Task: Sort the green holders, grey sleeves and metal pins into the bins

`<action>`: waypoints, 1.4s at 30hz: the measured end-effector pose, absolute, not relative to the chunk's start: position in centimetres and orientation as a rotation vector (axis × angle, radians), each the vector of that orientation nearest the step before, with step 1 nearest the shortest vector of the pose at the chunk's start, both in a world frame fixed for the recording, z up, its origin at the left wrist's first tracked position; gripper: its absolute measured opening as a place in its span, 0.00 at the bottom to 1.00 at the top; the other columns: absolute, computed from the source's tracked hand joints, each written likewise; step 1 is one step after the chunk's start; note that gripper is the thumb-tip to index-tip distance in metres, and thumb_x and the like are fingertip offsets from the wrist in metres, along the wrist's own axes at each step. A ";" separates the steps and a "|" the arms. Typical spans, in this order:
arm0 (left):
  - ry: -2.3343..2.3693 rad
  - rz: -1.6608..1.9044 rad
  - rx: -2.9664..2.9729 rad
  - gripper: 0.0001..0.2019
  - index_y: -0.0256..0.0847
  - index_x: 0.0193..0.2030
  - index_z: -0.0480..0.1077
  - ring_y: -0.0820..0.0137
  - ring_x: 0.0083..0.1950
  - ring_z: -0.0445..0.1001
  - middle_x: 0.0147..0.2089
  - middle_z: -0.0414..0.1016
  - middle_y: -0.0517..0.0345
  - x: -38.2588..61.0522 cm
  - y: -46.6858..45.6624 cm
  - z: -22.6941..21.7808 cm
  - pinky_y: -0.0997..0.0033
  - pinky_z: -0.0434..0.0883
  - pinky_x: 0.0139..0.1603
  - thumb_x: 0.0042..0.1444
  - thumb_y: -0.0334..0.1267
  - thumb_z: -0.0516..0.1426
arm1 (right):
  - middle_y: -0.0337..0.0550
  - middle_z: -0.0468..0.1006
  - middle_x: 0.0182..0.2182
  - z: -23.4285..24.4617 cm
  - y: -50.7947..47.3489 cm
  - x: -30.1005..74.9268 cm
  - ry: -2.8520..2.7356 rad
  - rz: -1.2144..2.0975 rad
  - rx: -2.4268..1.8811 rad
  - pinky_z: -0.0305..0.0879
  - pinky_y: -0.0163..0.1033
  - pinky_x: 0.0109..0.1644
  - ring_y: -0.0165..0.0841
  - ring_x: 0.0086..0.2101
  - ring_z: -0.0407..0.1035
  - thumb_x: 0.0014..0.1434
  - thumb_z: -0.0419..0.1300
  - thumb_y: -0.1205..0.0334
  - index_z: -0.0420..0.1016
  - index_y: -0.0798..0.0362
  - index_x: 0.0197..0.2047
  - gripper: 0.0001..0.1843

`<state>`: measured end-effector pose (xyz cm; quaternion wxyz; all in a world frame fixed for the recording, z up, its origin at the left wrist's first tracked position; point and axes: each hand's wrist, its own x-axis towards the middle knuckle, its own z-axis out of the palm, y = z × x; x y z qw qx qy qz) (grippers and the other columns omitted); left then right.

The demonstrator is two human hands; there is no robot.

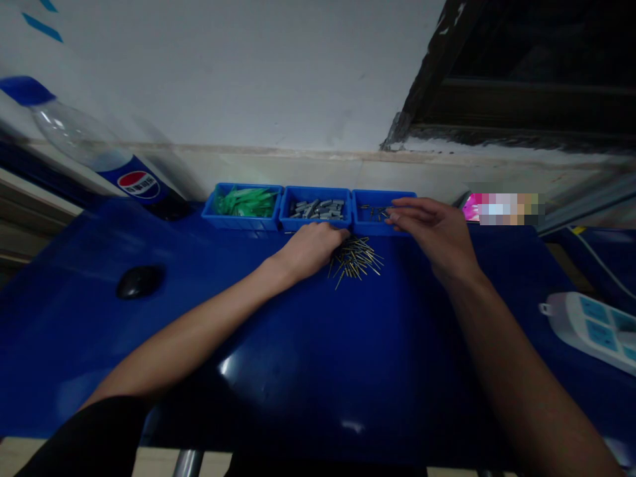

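Note:
My left hand is closed, knuckles up, at the left side of a pile of thin brass-coloured metal pins on the table. Its fingertips are hidden, so what they hold cannot be seen. My right hand reaches over the front right corner of the right blue bin. Its thumb and fingers come together in a pinch, and anything between them is too small to make out. A few small dark metal pieces lie in that bin. Beside it, the middle blue bin holds grey pieces.
The left blue bin contains green plastic pieces. A Pepsi bottle stands at the back left, with a black mouse in front. At right are a white power strip and a lit screen. A wall rises behind.

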<state>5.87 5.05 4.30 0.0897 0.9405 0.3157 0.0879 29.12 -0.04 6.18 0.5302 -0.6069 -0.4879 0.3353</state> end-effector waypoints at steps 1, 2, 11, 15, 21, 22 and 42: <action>0.948 0.219 2.810 0.17 0.36 0.53 0.78 0.60 0.42 0.83 0.44 0.83 0.43 5.9 5.0 4.3 0.61 0.78 0.46 0.66 0.22 0.52 | 0.43 0.87 0.36 6.2 0.0 29.1 -1.168 0.797 -1.451 0.80 0.53 0.52 0.44 0.41 0.83 0.52 0.76 0.58 0.85 0.47 0.43 0.14; 0.960 0.182 2.817 0.17 0.35 0.52 0.78 0.60 0.42 0.83 0.44 0.83 0.43 6.0 4.9 4.3 0.62 0.78 0.46 0.66 0.21 0.51 | 0.44 0.87 0.36 6.2 0.0 29.1 -1.173 0.800 -1.453 0.80 0.53 0.52 0.44 0.41 0.83 0.53 0.76 0.57 0.85 0.47 0.44 0.15; 1.040 0.115 2.831 0.21 0.34 0.59 0.76 0.58 0.43 0.84 0.47 0.83 0.40 6.2 4.7 4.5 0.62 0.78 0.41 0.65 0.20 0.51 | 0.44 0.86 0.36 6.6 -0.2 28.5 -1.220 0.859 -1.440 0.80 0.50 0.49 0.41 0.39 0.82 0.55 0.74 0.57 0.84 0.48 0.41 0.11; 0.927 0.301 2.824 0.22 0.34 0.59 0.77 0.57 0.48 0.83 0.49 0.83 0.42 6.0 4.8 4.4 0.60 0.80 0.45 0.63 0.20 0.53 | 0.44 0.87 0.34 6.5 -0.1 28.6 -1.222 0.878 -1.439 0.79 0.49 0.47 0.41 0.37 0.82 0.54 0.75 0.56 0.85 0.48 0.41 0.12; 0.725 0.860 2.446 0.12 0.36 0.44 0.82 0.67 0.42 0.84 0.43 0.85 0.52 6.0 4.8 5.4 0.66 0.81 0.49 0.60 0.24 0.58 | 0.43 0.87 0.32 5.9 0.0 28.8 -1.284 0.969 -1.423 0.78 0.46 0.43 0.39 0.35 0.82 0.54 0.74 0.56 0.86 0.50 0.41 0.12; 0.709 0.920 2.363 0.09 0.36 0.42 0.81 0.68 0.40 0.83 0.41 0.85 0.53 6.1 4.7 5.6 0.68 0.81 0.46 0.60 0.25 0.59 | 0.44 0.87 0.33 5.8 0.0 28.8 -1.293 1.019 -1.418 0.78 0.46 0.43 0.39 0.35 0.82 0.54 0.75 0.54 0.86 0.49 0.41 0.12; 0.794 0.764 2.476 0.08 0.35 0.49 0.78 0.65 0.44 0.82 0.45 0.83 0.50 6.3 5.0 4.6 0.64 0.79 0.49 0.66 0.34 0.60 | 0.41 0.86 0.28 5.5 -0.1 28.4 -1.194 0.948 -1.364 0.79 0.44 0.39 0.36 0.29 0.80 0.49 0.77 0.59 0.88 0.49 0.33 0.07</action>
